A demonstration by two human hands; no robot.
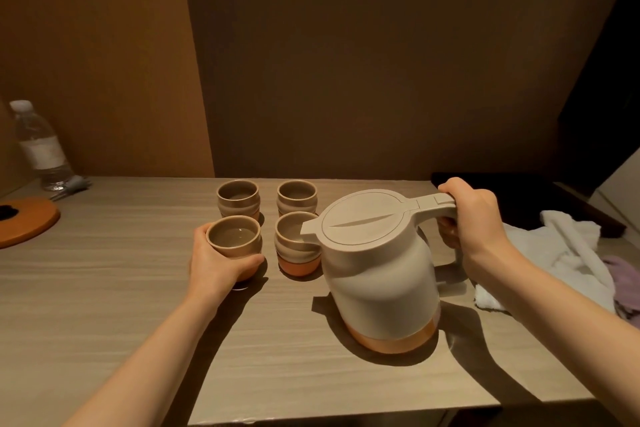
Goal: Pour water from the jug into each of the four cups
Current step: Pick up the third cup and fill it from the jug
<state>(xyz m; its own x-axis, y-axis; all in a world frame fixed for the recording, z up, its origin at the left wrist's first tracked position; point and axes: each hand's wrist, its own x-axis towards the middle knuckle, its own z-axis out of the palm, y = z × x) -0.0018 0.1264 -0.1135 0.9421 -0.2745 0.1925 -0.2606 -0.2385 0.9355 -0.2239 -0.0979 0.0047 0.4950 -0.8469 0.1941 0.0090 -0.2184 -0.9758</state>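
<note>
The left hand (216, 262) wraps the near-left cup (234, 236). The right hand (472, 215) clamps the jug (381, 274) handle, its spout seemingly over the neighbouring cup (297, 246).

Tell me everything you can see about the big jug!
The jug is pale beige and looks like matte plastic, with an orange band round its base. It has a flat round lid, closed, a short spout pointing left over the near right cup, and a handle on its right. It looks upright, its base on or just above the table. The right hand grips the handle.
</note>
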